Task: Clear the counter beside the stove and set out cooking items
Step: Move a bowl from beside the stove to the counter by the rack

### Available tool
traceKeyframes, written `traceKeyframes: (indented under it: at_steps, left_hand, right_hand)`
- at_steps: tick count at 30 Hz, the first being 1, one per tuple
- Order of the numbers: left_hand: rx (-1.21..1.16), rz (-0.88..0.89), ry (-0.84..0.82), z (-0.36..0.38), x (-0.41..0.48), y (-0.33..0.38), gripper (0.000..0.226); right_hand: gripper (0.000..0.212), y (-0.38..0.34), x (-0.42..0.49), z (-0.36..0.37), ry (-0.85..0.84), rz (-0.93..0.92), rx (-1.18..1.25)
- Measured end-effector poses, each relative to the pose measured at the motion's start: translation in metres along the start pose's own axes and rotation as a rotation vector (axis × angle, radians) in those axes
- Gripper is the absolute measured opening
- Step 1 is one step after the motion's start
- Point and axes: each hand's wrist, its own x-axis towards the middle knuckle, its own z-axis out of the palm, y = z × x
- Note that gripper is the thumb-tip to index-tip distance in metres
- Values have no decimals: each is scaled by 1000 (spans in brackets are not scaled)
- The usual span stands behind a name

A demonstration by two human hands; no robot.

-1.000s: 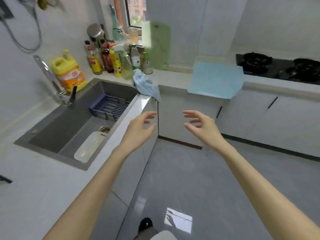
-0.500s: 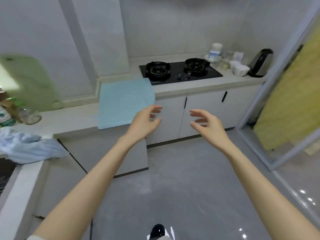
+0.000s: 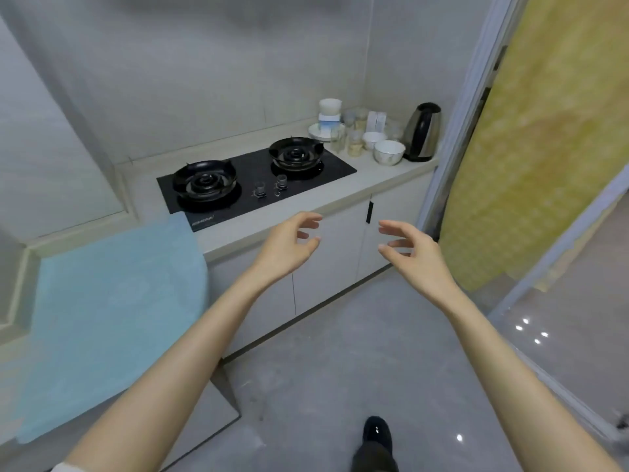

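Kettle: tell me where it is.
In the head view the kettle stands at the right end of the counter, just right of the white bowl, beyond the stove.

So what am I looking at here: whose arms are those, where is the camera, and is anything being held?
There is no machine: these are a person's two bare arms, filmed by a wide camera worn on their head, looking forward and down. The left hand and right hand hover in front of the counter, fingers loosely curled, holding nothing. On the counter sits a black two-burner stove. To its right stand white bowls, some glasses and a kettle. To its left a blue towel drapes over the counter's edge.
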Motion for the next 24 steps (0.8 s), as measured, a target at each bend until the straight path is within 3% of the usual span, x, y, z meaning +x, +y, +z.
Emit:
traceKeyframes:
  at_steps: [13,24]
  left_hand:
    - [-78,-81,35,90,274,12,35]
    - [-185,-198,-21,143,460,-26,36]
  right_hand:
    - [41,106,272,-89,-35,16,-43]
    - [42,200,446,-107,-33,131,-89]
